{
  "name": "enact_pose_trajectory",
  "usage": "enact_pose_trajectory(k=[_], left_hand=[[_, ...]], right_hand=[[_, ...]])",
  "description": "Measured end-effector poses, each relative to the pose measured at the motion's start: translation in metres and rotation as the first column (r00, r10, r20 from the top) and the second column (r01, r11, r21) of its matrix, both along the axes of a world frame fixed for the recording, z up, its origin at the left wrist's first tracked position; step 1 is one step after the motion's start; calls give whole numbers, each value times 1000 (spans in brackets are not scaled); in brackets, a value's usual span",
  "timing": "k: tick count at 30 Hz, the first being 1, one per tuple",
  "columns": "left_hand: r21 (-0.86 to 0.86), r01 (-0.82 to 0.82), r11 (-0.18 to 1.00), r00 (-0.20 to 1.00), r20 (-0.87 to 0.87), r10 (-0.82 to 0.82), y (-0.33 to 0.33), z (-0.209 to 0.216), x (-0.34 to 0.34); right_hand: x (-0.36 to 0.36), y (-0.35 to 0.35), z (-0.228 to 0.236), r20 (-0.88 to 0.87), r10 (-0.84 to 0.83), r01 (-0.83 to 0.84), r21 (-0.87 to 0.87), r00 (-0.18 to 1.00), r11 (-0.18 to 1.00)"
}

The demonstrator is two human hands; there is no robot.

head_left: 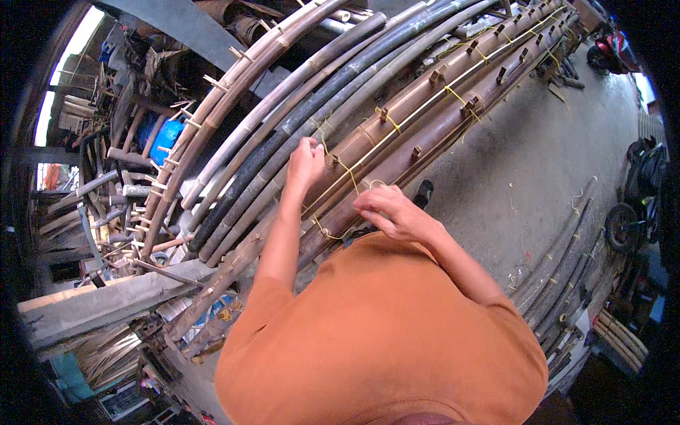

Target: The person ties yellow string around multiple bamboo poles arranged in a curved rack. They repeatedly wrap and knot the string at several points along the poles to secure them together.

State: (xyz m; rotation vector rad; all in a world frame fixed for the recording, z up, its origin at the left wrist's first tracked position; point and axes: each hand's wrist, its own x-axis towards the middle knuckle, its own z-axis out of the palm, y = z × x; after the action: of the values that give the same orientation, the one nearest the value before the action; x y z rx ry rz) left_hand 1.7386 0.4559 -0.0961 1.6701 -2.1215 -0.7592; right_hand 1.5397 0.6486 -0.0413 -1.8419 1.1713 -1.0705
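Long brown bamboo poles (368,132) lie side by side in front of me, with short pegs standing up along them. Yellow cord (350,175) is looped round the poles at several places. My left hand (306,166) is raised over the poles' left side, fingers closed in a pinch, with a strand of the cord at its fingertips. Over the right-hand pole, my right hand (397,212) has its fingers curled together on the cord, and a small loop stands up beside them. The exact grip of both hands is partly hidden by the fingers.
Left of these lie more long poles, including a black one (276,142), and a pegged pole (241,88). A concrete beam (127,301) runs at lower left. Loose bamboo (552,276) lies on the grey floor (524,170) at right, near a parked motorbike (634,205).
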Motion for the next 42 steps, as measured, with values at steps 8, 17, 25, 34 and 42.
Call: enact_pose_trajectory(k=[8,17,25,34,42], left_hand=[[85,356,931,932,42,-360,83,-9,37],[138,425,895,902,18,-432,65,-9,42],[285,464,839,881,-49,-471,34,-7,40],[511,639,575,739,-202,-642,-20,-57,36],[776,351,525,727,-579,369,9,-14,29]], right_hand=[[39,-38,-53,-603,-155,110,-111,783,988],[54,-49,-78,-587,-364,250,-269,723,930],[68,-54,-87,-709,-375,285,-249,598,926],[67,-62,-95,-660,-376,246,-286,650,926],[58,-43,-63,-798,-120,137,-48,590,989]])
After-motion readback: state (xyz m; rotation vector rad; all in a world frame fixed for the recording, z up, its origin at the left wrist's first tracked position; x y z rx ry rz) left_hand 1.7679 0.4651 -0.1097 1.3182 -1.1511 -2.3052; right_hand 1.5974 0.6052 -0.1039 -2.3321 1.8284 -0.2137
